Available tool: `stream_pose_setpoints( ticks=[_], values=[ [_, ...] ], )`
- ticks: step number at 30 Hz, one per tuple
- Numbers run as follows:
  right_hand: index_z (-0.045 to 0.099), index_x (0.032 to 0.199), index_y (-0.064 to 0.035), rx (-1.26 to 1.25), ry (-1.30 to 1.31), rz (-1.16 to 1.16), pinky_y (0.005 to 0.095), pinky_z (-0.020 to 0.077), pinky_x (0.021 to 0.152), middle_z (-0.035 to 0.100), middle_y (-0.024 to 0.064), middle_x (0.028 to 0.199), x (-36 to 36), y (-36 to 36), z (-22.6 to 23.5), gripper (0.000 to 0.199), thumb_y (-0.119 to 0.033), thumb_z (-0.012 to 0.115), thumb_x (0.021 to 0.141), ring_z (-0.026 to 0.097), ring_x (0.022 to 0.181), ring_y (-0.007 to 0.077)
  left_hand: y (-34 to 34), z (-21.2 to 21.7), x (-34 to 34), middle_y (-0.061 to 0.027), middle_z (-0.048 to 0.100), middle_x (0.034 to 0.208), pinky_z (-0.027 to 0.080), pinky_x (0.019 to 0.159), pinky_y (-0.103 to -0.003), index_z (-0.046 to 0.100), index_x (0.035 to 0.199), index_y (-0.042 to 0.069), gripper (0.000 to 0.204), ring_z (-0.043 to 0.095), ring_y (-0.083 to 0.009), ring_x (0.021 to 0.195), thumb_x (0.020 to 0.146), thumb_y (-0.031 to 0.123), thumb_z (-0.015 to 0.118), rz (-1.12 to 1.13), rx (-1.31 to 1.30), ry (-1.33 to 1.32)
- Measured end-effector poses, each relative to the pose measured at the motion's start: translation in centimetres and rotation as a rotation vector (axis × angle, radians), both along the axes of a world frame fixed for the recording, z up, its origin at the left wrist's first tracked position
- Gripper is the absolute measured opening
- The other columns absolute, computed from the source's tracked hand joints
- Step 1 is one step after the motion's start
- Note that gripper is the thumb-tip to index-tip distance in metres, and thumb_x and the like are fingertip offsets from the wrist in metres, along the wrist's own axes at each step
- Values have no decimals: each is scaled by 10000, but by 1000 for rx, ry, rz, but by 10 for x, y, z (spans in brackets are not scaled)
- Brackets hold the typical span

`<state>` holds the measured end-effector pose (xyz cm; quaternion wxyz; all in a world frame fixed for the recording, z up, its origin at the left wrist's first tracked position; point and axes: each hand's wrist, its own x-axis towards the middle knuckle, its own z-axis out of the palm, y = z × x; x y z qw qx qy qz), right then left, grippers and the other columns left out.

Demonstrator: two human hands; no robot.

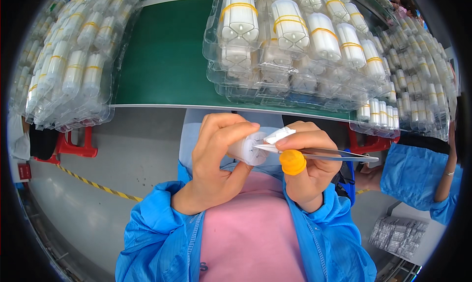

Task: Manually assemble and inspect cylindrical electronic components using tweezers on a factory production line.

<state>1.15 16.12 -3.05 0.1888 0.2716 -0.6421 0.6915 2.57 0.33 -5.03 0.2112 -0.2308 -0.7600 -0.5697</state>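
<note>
My left hand [216,156] wraps round a translucent white cylinder [254,152], its open end facing right. In my right hand [314,166] is a pair of metal tweezers [339,156], their tips at the cylinder's open end. A white wrapping or piece [280,135] shows at the fingertips of that hand, and I cannot tell which. Over one of its digits sits a yellow finger cot [293,162]. Both hands are close together above my lap, off the near edge of the green table [162,61]. The cylinder's inside is mostly hidden.
Stacked clear trays [295,80] of white cylinders with yellow bands stand at the table's right; more trays [69,80] stand at left. Red stools [76,144] show below. Right of me is a person's blue sleeve [408,169], above a box of silvery parts [398,235].
</note>
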Motion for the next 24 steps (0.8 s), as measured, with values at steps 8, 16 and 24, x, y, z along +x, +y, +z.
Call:
stream_pose_setpoints(
  ticks=[8, 16, 24],
  values=[
    [646, 890, 43, 20, 16, 0, 252, 484, 613, 654, 155, 819, -2, 0, 0, 145, -23, 685, 766, 622, 707, 185, 2, -1, 1, -148, 512, 1041, 452, 753, -290, 545, 1094, 12, 491, 536, -222, 918, 635, -118, 662, 0, 59, -30],
    [653, 884, 15, 137, 49, -41, 251, 482, 598, 651, 148, 800, -4, 0, 3, 155, -34, 696, 743, 629, 684, 201, 7, -3, 1, -134, 542, 986, 446, 707, -318, 593, 1088, 22, 539, 538, -263, 870, 576, -112, 699, 77, 78, -35],
    [661, 864, 8, 310, 63, -45, 267, 480, 594, 652, 143, 803, -5, 2, 18, 143, -25, 692, 728, 624, 685, 211, 4, -4, -3, -131, 548, 980, 437, 703, -326, 599, 1079, 23, 541, 531, -271, 847, 564, -116, 688, 117, -39, 81]
  ],
)
